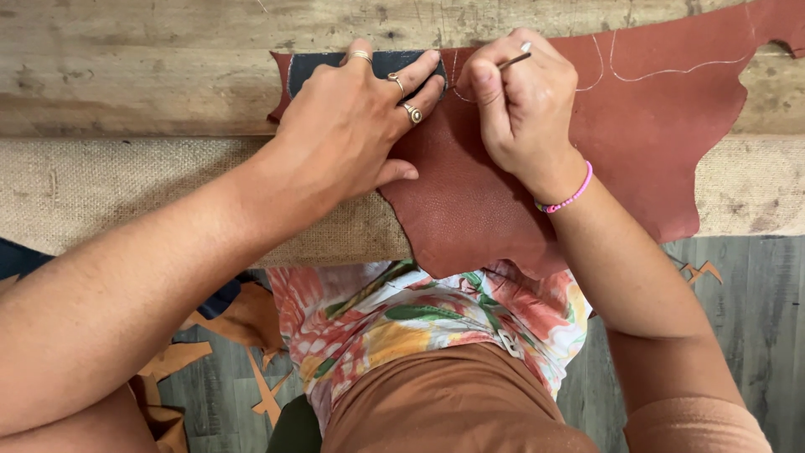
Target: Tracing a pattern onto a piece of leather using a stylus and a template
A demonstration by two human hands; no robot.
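**Leather marking, upper centre of frame**

My left hand (356, 126), fingers spread, presses a dark rectangular template (335, 63) flat on the reddish-brown leather hide (637, 143). My right hand (520, 105) pinches a thin marking pen (513, 59) just right of the template. Wooden workbench (151, 59); burlap strip (101, 193) below.

Matt, grainy reddish leather (637, 126) lies over coarse burlap (126, 193) and worn wood (168, 59).
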